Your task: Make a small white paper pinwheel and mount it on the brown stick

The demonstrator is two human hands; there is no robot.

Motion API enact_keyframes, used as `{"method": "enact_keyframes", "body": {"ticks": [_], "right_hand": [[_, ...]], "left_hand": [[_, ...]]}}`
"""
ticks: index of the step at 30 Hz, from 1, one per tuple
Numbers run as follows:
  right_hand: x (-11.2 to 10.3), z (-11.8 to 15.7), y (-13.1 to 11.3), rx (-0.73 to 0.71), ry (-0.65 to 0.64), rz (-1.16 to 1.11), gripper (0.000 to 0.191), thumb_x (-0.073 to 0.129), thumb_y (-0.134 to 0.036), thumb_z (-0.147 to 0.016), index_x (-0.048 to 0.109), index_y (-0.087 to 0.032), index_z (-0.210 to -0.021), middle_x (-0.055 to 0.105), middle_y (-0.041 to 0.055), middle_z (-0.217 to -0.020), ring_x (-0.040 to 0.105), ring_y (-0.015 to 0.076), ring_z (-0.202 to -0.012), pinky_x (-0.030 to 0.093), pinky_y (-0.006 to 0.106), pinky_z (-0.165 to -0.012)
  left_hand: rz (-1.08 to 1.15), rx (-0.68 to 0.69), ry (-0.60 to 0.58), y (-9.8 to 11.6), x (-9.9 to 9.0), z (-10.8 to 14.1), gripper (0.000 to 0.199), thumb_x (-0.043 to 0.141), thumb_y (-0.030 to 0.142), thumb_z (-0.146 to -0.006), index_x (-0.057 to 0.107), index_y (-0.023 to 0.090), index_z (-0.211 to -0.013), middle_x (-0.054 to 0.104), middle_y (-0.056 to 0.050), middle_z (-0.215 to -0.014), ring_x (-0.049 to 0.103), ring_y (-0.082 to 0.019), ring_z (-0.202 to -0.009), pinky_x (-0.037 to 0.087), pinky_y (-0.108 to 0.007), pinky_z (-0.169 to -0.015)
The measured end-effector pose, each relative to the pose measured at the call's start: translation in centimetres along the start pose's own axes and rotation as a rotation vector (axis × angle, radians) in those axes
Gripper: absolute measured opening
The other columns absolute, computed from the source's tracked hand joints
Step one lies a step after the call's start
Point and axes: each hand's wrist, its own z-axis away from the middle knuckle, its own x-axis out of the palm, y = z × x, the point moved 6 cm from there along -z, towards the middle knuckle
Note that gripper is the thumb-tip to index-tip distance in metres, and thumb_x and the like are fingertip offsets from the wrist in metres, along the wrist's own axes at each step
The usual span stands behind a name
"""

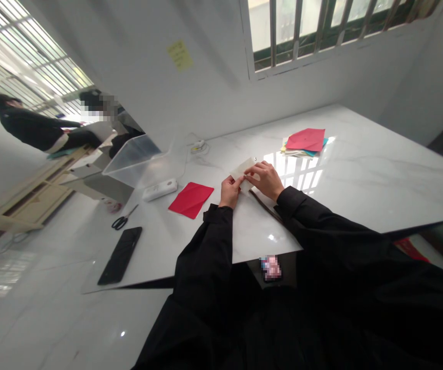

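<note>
My left hand (pixel 229 191) and my right hand (pixel 264 180) both pinch a small folded sheet of cream paper (pixel 243 168) above the white marble table (pixel 360 174). Their fingertips meet at its lower edge. A thin dark brown strip (pixel 265 206) lies on the marble just below my right hand, apparently touching the wrist area. To the left of my left hand lies a folded red paper sheet (pixel 191 200), apart from it. Beyond my right hand sits a stack of coloured paper (pixel 304 144), topped by a red sheet.
Black-handled scissors (pixel 123 219), a black tablet (pixel 120 255), a white power strip (pixel 160 189) and a clear plastic box (pixel 134 160) stand at the table's left. A phone (pixel 270 267) lies below the front edge. Two people (pixel 32 126) stand at far left.
</note>
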Motion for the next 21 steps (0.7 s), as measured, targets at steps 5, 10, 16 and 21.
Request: {"method": "enact_keyframes", "body": {"ticks": [5, 10, 16, 21], "right_hand": [[0.02, -0.11, 0.16, -0.005, -0.019, -0.009, 0.012, 0.07, -0.027, -0.097, 0.079, -0.023, -0.104, 0.073, 0.0077, -0.095, 0.061, 0.0292, -0.097, 0.047, 0.043, -0.095], [0.06, -0.1, 0.34, 0.006, -0.037, -0.071, 0.012, 0.071, -0.029, -0.097, 0.079, -0.024, -0.103, 0.072, 0.0079, -0.094, 0.06, 0.0279, -0.094, 0.048, 0.042, -0.094], [0.12, 0.07, 0.56, 0.017, -0.023, -0.099, 0.009, 0.07, -0.026, -0.096, 0.078, -0.025, -0.099, 0.072, 0.0073, -0.092, 0.059, 0.0278, -0.094, 0.049, 0.042, -0.092], [-0.16, 0.09, 0.37, 0.029, -0.006, -0.097, 0.007, 0.072, -0.023, -0.092, 0.077, -0.023, -0.097, 0.072, 0.0075, -0.092, 0.06, 0.0284, -0.094, 0.05, 0.042, -0.091]], "left_hand": [[-0.049, 0.015, 0.003, -0.26, -0.14, -0.23, 0.047, 0.094, 0.043, -0.063, 0.078, 0.015, -0.097, 0.081, -0.008, -0.095, 0.076, -0.025, -0.095, 0.058, -0.034, -0.088], [-0.034, 0.024, 0.008, -0.19, -0.1, -0.16, 0.052, 0.096, 0.043, -0.06, 0.078, 0.015, -0.1, 0.082, -0.01, -0.099, 0.076, -0.028, -0.103, 0.057, -0.038, -0.094], [-0.037, 0.029, 0.009, -0.09, -0.05, 0.0, 0.053, 0.097, 0.043, -0.06, 0.078, 0.015, -0.101, 0.082, -0.011, -0.103, 0.075, -0.031, -0.107, 0.056, -0.041, -0.098], [-0.052, 0.045, 0.008, -0.11, -0.11, -0.09, 0.052, 0.097, 0.043, -0.06, 0.079, 0.015, -0.101, 0.082, -0.011, -0.103, 0.075, -0.03, -0.106, 0.056, -0.04, -0.098]]}}
